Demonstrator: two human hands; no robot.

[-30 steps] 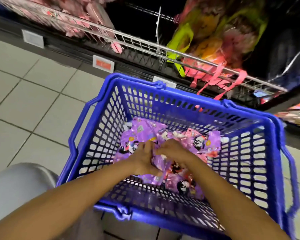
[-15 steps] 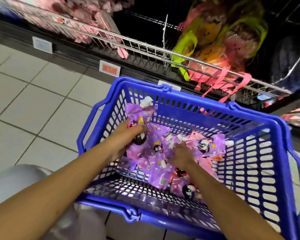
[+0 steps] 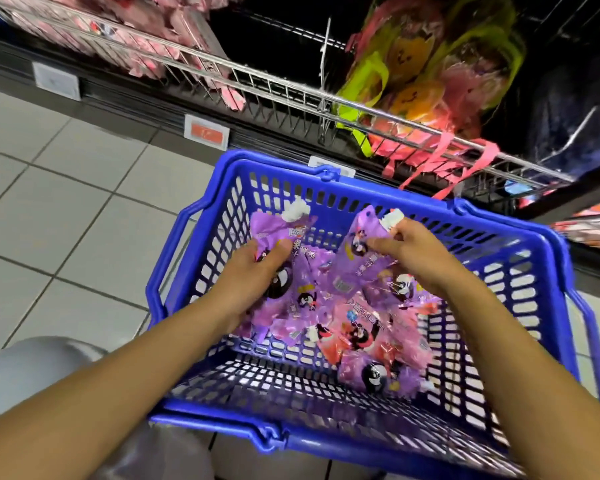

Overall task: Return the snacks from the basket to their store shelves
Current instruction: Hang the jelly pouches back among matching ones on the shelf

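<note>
Head view: left hand [image 3: 253, 271], right hand [image 3: 409, 251] each grip purple pouch inside basket [image 3: 548, 271].

A shop aisle, seen from above a blue plastic shopping basket [image 3: 555, 271] that holds purple snack pouches [image 3: 329, 292]. Low wire-fronted shelves [image 3: 278, 88] run along the pale tiled floor [image 3: 66, 209], stocked with pink packets [image 3: 160, 39] on the left and yellow, green and pink bagged goods [image 3: 430, 74] on the right. Price-label holders [image 3: 207, 132] are clipped to the dark shelf edge below the wire fronts.
</note>
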